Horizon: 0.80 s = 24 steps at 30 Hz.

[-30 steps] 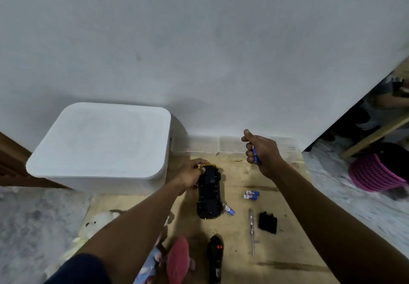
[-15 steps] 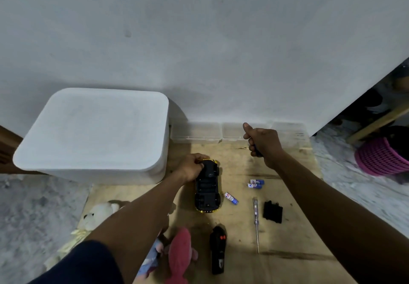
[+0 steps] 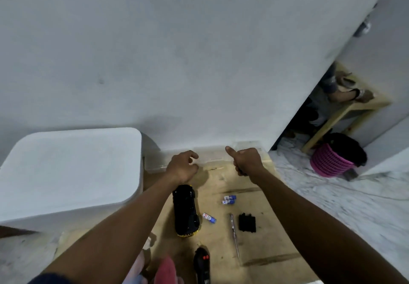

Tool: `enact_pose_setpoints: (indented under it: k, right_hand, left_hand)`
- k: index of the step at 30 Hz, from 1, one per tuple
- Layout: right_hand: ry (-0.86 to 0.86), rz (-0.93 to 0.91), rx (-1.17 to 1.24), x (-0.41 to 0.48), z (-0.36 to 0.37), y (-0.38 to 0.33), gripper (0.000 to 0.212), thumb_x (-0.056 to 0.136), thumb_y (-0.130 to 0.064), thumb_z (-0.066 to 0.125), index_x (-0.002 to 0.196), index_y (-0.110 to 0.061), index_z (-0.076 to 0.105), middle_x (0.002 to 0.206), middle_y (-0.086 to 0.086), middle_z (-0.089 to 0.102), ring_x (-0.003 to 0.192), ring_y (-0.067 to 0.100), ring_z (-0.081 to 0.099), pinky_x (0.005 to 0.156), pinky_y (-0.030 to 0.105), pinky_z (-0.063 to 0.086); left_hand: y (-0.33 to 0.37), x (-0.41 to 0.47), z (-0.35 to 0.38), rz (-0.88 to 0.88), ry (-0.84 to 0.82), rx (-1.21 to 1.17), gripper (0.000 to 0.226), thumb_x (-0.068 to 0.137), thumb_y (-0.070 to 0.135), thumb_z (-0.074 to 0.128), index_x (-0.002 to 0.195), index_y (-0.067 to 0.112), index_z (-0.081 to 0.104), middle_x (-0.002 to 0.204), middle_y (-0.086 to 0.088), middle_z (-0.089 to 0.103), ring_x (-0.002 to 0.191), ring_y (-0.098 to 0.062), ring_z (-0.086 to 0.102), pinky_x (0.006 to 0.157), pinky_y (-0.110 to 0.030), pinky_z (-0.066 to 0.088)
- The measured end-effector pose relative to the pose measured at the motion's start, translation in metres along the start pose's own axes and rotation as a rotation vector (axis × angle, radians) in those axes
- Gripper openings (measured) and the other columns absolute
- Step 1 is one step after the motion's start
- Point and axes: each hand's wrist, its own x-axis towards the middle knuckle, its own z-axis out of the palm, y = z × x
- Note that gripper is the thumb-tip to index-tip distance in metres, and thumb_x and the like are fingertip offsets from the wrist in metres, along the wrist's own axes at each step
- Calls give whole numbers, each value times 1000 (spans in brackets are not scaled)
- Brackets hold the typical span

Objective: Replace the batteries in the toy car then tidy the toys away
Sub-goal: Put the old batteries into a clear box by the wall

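At the far left a white lidded box [image 3: 70, 173] sits on the floor, closed. Just right of it, the left hand [image 3: 181, 168] hovers above the front end of the toy car [image 3: 186, 210], clear of it, with its fingers [image 3: 193, 155] loosely curled and nothing in them. The car lies upside down on the wooden board [image 3: 276, 268], black underside up, with a yellow edge showing at its near end. Below it are a pink plush toy [image 3: 166, 270] and a black remote control [image 3: 201, 266].

One loose battery [image 3: 209, 217] lies just beside the car, and two more batteries [image 3: 229, 200] lie together a little further right. Next come a screwdriver [image 3: 234, 232] and the black battery cover [image 3: 247, 222], which is off the car and lying flat. The right hand [image 3: 245, 162] is raised near the wall in a fist with the thumb out. I cannot tell whether it encloses anything.

The job looks to be midway. The compartment is opened, but whether the loose cells are old or fresh is unclear. Fitting batteries, screwing the cover back and putting the toys away all appear left to do.
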Motion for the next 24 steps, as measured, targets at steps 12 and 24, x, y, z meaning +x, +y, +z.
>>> enact_pose_setpoints:
  k: [12,24]
  right_hand:
    - [67,-106,-484,82,-98,55,25,79,-42,80,82,-18,73,66,-5,65,58,4,58,59,23,47]
    - [-145,-425,-1107,190,-114,101,60,82,-44,74,131,-26,44,132,0,44,87,30,68,78,37,56]
  left_hand:
    - [86,83,70,105,-116,81,33,86,22,63,118,28,66,113,1,64,99,-19,62,81,-27,48]
    - [115,175,161,351,-237,685,53,81,34,68,132,25,57,143,2,48,130,-23,44,107,-37,40]
